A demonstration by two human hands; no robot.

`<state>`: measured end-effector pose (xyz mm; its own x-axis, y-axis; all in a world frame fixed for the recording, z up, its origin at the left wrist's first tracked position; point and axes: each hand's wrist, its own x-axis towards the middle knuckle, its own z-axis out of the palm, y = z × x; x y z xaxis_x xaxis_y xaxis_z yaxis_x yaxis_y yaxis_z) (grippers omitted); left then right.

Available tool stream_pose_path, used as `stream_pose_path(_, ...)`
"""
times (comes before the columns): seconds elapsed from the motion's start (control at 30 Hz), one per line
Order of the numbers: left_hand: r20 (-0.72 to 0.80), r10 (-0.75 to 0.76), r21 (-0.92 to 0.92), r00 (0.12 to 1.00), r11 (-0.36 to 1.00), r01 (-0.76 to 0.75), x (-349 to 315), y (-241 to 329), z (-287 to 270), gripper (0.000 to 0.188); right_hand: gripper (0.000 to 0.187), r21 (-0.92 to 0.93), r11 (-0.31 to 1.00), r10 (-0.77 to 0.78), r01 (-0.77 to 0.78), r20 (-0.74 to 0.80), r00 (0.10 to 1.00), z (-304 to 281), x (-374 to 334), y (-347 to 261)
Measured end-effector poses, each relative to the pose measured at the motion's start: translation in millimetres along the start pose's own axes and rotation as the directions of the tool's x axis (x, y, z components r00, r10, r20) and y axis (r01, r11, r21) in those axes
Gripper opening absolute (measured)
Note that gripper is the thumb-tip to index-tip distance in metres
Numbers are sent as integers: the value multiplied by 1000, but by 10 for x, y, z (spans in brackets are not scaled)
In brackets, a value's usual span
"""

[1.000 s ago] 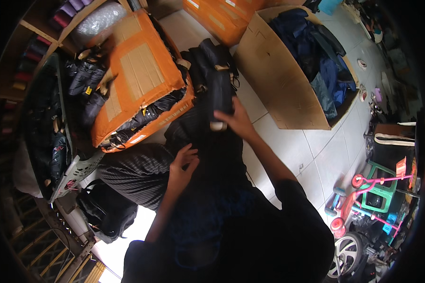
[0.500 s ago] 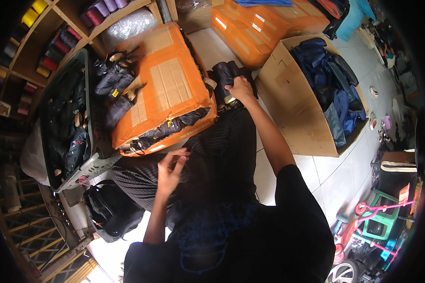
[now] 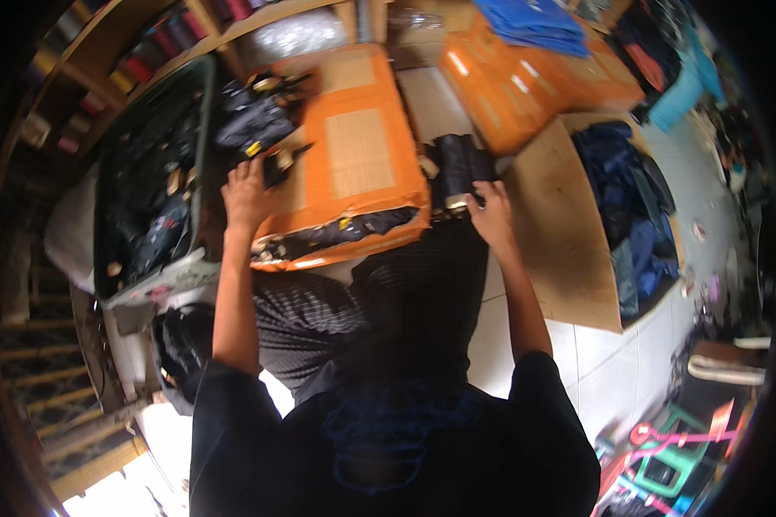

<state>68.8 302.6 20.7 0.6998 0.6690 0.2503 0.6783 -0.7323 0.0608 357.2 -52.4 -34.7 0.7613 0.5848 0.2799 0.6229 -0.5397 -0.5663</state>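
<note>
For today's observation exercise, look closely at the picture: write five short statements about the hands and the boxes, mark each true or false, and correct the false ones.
1. The right hand rests on a dark folded bundle. True.
2. The left hand reaches onto the orange box. True.
3. The orange box in front of the person is blue. False: it is orange with pale brown panels.
4. The open cardboard box on the right holds blue and dark clothes. True.
5. Both hands are together on one thing. False: they are apart, the left at the orange box's left side, the right at the bundle beside its right end.
</note>
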Motion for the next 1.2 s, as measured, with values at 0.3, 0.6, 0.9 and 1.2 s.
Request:
stream_pose_path(0.3,-100,71,-733,992,669,-122,-250,247,-412,54,22,300,952,67,-58,-20,998,-873,-587,-279)
stream_pose_path(0.6,267,113,-652,957,-710,266,-481,1105,-772,63,24,693,656,-1,-298,395,919,-512,-867,-1191)
stream_pose_path(0.9,252,123,-934,960,-231,274,-856,1705,-784,48,47,854,352,-130,-383,450,883,-250,-889,-1690)
stream_pose_path(1.2,-37,357,-896,933,402,-189,-1027,1938,-865,63,51,897,-45,-29,-440,439,898,-478,-770,-1554)
